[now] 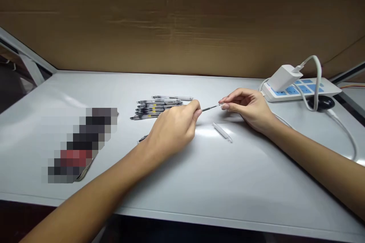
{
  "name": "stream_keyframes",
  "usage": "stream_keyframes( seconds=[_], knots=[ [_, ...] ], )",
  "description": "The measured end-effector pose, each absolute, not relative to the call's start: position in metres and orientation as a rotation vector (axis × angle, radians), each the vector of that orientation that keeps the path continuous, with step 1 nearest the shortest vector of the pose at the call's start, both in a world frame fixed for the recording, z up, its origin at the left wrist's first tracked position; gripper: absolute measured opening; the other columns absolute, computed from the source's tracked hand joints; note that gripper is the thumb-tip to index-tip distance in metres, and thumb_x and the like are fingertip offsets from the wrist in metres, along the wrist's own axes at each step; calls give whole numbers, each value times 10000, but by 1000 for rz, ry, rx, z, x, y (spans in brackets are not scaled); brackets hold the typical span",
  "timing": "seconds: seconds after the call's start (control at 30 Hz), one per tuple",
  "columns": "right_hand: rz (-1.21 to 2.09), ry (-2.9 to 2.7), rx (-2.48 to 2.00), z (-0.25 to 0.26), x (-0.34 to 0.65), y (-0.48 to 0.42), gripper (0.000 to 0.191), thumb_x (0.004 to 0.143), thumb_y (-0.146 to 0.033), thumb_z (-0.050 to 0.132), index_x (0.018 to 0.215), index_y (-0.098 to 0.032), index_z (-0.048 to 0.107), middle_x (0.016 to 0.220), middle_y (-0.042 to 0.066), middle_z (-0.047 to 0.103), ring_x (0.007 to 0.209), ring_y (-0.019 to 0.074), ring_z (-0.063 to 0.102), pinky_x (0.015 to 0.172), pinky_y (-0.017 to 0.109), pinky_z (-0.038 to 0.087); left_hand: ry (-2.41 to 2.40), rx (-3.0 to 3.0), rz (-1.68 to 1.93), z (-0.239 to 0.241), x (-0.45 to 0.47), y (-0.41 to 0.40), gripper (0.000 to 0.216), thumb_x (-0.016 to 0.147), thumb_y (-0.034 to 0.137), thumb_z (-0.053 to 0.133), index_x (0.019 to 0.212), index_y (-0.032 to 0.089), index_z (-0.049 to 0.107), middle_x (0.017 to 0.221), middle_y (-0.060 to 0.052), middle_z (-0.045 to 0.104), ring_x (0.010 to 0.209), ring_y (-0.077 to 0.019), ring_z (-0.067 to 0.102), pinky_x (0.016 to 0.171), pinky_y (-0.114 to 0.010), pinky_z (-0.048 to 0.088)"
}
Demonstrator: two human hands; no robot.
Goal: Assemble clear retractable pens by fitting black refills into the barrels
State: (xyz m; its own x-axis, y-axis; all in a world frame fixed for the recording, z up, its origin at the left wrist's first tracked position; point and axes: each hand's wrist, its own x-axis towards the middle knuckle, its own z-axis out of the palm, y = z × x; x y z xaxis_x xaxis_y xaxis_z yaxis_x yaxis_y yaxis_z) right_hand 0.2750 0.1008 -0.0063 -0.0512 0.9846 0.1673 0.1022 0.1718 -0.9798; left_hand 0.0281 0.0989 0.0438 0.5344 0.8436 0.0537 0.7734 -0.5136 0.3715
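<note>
Two hands [172, 129] [248, 110], one pen refill [211, 108], one power strip [327, 91], one charger [285, 78].

Indoor bench workstation of workshop type: pale grey worktop [228, 182] backed by a cardboard sheet [182, 22], carrying a multi-socket power strip [319, 94], a white plug-in charger [285, 78] and a batch of clear-barrelled pens [158, 107].

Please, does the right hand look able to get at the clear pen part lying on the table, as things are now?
Probably yes. The right hand is close beside the clear pen part, and nothing lies between them on the table. But its fingers pinch a thin pen refill, so it would likely have to release that first.
</note>
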Motion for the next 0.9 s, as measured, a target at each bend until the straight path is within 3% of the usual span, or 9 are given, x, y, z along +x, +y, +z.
stream_keyframes(
  seconds=[0.37,0.57,0.73,0.8,0.9],
  knots=[
    [1049,-1419,-1128,0,270,97,201,753,-373,891,821,-246,752,896,32,787,671,162,700,646,324,600,1329,2472,310,44,29,99,211,1038,244,384,929,223,564,757,-14,658,639,-197,590,596,-298,333],
    [1013,-1455,-1181,0,269,97,244,749,-442,882,832,-255,748,915,44,784,716,194,708,621,335,588,1314,2499,310,44,29,99,224,1034,232,382,955,216,591,756,-23,677,639,-206,617,593,-304,382],
    [1004,-1571,-1184,-1,270,94,254,785,-481,848,844,-252,757,933,61,790,828,229,736,706,368,613,1294,2509,273,43,31,98,245,1047,253,383,1004,211,621,772,-34,692,667,-210,644,594,-307,409],
    [985,-1605,-1165,0,269,93,222,798,-454,844,854,-256,760,914,48,784,828,225,741,726,364,615,1278,2510,288,41,31,96,262,1055,266,386,1097,204,637,772,-33,691,673,-212,645,593,-306,416],
    [976,-1592,-1139,1,267,90,218,778,-428,866,838,-258,743,834,20,763,747,206,731,678,343,602,1162,2556,382,36,31,95,378,1043,225,421,1390,237,571,828,-23,686,715,-200,644,630,-290,450]
  ],
)
